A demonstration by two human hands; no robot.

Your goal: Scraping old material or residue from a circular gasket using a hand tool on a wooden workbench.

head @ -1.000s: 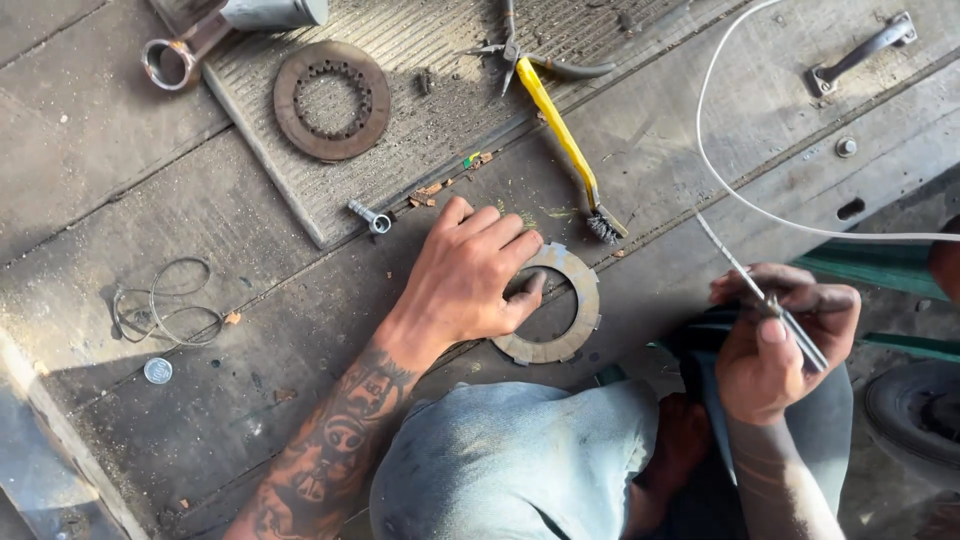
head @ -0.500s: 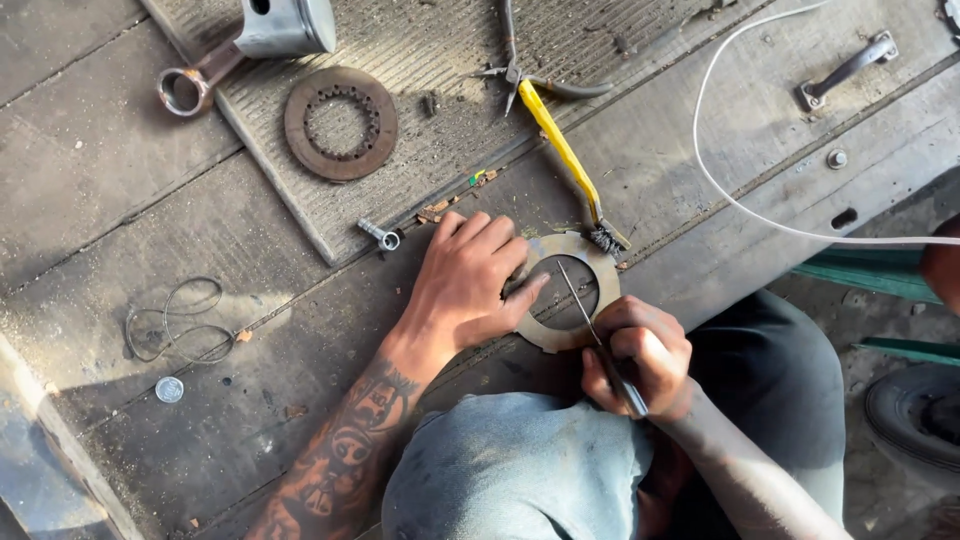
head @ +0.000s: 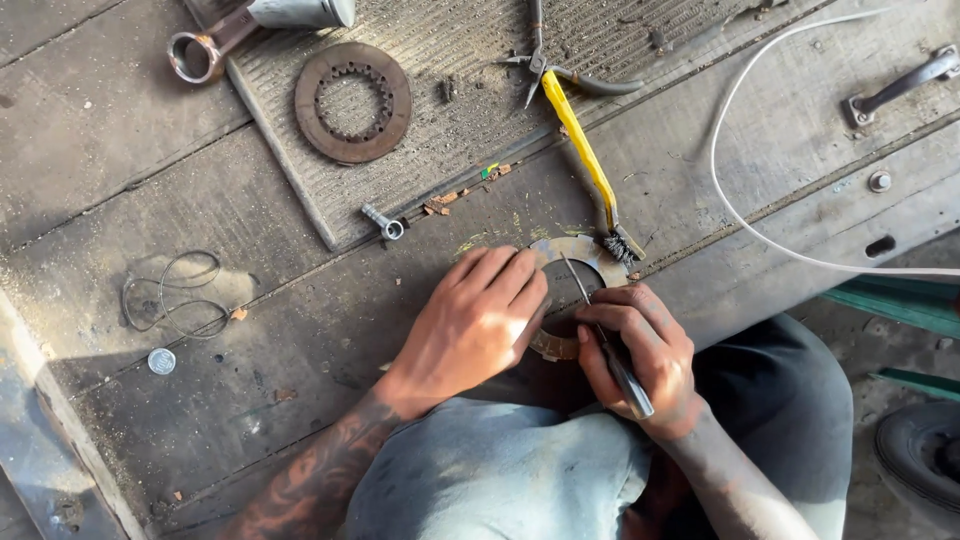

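A flat metal ring plate [head: 575, 250] lies on the wooden floor in front of my knees. My left hand [head: 475, 320] presses flat on its left side and covers much of it. My right hand [head: 635, 355] grips a thin metal scribing tool [head: 605, 335] like a pen, with its tip resting inside the ring's opening. A yellow-handled wire brush [head: 585, 160] lies just beyond the ring, bristles touching its far edge.
A rusty toothed ring plate [head: 352, 102], pliers [head: 545, 65] and a connecting rod [head: 215, 45] rest on a ribbed mat [head: 450, 140]. A small bolt [head: 382, 222], wire loops [head: 175, 290], a coin-like disc [head: 161, 361] and a white cable [head: 740, 200] lie around. A tyre [head: 920, 450] sits at right.
My right hand came in from the right with the thin tool and set its tip inside the ring. My left hand stayed pressed on the ring. The view moved closer.
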